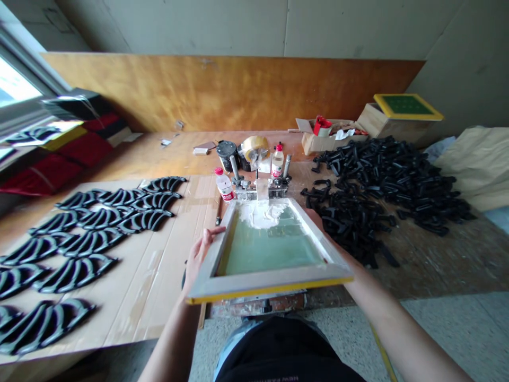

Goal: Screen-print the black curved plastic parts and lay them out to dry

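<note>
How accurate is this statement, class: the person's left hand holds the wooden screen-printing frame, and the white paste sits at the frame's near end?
Not quite: the white paste sits at the far end of the wooden screen-printing frame, not the near end, as the head view shows. The left hand does hold the frame.

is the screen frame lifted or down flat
Lifted: the screen frame tilts up from the clamp, its side held by the left hand.

The screen frame hides the right hand.
</note>
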A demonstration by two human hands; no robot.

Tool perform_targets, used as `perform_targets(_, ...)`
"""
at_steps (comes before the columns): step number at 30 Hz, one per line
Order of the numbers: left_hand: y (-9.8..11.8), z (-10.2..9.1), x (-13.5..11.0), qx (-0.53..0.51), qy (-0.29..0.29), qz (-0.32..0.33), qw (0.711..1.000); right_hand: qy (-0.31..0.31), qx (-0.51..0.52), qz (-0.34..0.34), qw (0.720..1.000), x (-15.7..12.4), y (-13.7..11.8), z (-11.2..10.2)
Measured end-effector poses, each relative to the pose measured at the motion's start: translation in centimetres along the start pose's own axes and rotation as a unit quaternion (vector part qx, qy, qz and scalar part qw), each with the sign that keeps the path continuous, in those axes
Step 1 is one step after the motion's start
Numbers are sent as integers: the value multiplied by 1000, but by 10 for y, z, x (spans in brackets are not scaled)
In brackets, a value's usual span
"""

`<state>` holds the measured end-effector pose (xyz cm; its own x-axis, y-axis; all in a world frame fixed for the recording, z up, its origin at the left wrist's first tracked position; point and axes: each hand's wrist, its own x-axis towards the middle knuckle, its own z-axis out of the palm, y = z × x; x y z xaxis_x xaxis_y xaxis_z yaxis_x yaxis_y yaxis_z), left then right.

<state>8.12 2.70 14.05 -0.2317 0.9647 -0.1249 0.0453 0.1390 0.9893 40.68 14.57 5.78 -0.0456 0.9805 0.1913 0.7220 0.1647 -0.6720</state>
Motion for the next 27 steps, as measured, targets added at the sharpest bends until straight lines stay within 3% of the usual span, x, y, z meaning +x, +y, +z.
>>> perform_targets(2,-27,-8,-12,46,-37,-48,997,48,-31,-15,998,14,-6,-16)
perform_targets(5,-64,-8,-18,74,-59,-68,993,68,-81,-142,984,36,-40,-10)
perform_targets(7,-83,-4,-16,93,-58,-78,991,14,-112,-210,971,49,-66,8)
perform_targets(10,-98,2,-11,102,-50,-81,990,-75,-162,-212,961,57,-90,35)
perform_targets(14,-102,2,-11,97,-38,-86,991,-139,-179,-233,946,34,-87,43)
perform_targets(18,-102,2,-14,94,-36,-93,990,-217,-145,-353,898,-4,-75,20)
perform_targets(21,-99,4,-15,94,-24,-95,991,-258,-111,-391,877,-11,-74,7)
perform_targets(25,-90,5,-15,91,-16,-103,990,-156,-107,-353,916,-10,-71,19)
perform_targets(27,-86,4,-16,97,-18,-108,989,-114,-117,-369,915,-18,-66,27)
